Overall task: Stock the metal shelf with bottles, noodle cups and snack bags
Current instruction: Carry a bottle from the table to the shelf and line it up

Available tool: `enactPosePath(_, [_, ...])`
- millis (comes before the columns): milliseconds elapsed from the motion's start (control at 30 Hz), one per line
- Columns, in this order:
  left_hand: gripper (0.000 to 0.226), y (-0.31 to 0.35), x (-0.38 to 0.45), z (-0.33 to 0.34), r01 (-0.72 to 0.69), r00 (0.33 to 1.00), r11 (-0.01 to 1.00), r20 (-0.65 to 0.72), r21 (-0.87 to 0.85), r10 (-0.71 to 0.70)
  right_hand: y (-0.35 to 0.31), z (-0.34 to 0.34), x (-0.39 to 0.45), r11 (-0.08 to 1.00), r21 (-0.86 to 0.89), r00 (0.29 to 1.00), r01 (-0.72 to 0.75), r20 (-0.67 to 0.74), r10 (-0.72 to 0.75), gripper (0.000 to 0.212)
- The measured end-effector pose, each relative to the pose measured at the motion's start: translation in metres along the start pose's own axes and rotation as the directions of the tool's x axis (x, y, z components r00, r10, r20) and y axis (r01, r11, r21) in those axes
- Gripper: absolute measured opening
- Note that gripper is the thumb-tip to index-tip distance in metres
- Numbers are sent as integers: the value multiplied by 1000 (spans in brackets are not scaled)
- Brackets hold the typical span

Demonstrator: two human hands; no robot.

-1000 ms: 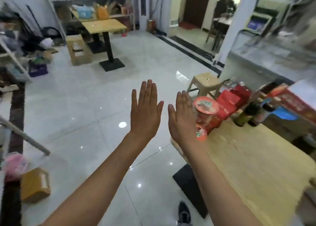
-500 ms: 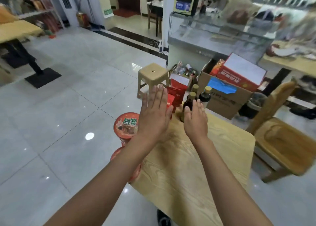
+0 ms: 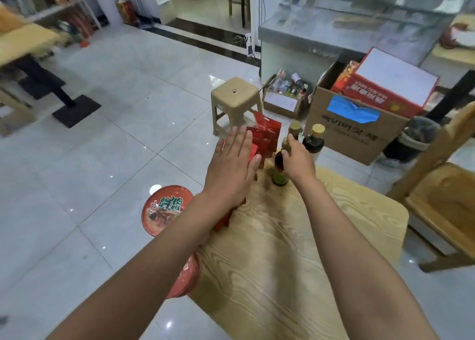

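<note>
The right hand [image 3: 298, 159] is closed around the neck of a dark bottle [image 3: 280, 171] standing on the wooden surface [image 3: 295, 257]. The left hand [image 3: 231, 170] is held flat and open above red snack bags [image 3: 264, 134]. A noodle cup [image 3: 164, 210] is seen at the surface's left edge.

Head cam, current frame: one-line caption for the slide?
Right hand closes on a green-label bottle on the wooden table; left hand hovers flat over red snack bags.

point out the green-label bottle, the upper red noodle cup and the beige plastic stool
green-label glass bottle [image 3: 280, 175], head view, on its label
upper red noodle cup [image 3: 164, 208], head view, on its lid
beige plastic stool [image 3: 235, 93], head view, on its seat
</note>
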State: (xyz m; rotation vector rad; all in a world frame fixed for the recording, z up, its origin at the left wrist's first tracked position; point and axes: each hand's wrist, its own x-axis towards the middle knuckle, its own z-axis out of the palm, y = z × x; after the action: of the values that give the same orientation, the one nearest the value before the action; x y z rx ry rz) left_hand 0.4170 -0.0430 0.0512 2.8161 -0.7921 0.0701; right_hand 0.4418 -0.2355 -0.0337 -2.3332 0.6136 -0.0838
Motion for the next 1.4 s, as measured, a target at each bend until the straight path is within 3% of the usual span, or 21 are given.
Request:
enactPosePath(200, [61, 13, -2, -2, -32, 996, 999, 85, -36, 35, 10, -1, -8, 998, 65, 999, 2, -53, 1, 32])
enactPosePath(333, [61, 20, -12, -10, -21, 997, 993, 76, -112, 30, 9, -4, -33, 983, 181, 997, -5, -80, 20, 33])
enactPosePath(500, [58, 20, -39, -26, -13, 1000, 980, 21, -197, 18, -30, -39, -72, 946, 288, 971, 148, -225, -83, 30])
enactPosePath(600, [56, 19, -62, -52, 19, 1000, 913, -4, -407, -23, -74, -71, -108, 890, 361, 944, 277, -276, -182, 29])
enactPosePath(733, [52, 2, -104, -95, 34, 992, 753, -68, -657, -105, -144, -92, -171, 811, 398, 892, 430, -323, -314, 30])
enactPosePath(900, [71, -46, -178, -133, 65, 977, 655, -86, -753, -195, -238, -84, -260, 679, 453, 817, 577, -337, -469, 26])
enactPosePath(1067, [74, -120, -284, -170, 80, 870, 641, -260, -763, -418, -331, -44, -355, 523, 599, 772, 607, -290, -565, 28])
enactPosePath(1200, [75, -179, -381, -195, 147, 767, 616, -305, -774, -565, -399, 0, -433, 430, 687, 730, 586, -218, -647, 30])
enactPosePath(1400, [75, -258, -530, -236, 225, 519, 580, -407, -783, -751, -493, 76, -566, 280, 772, 538, 571, -95, -838, 30])
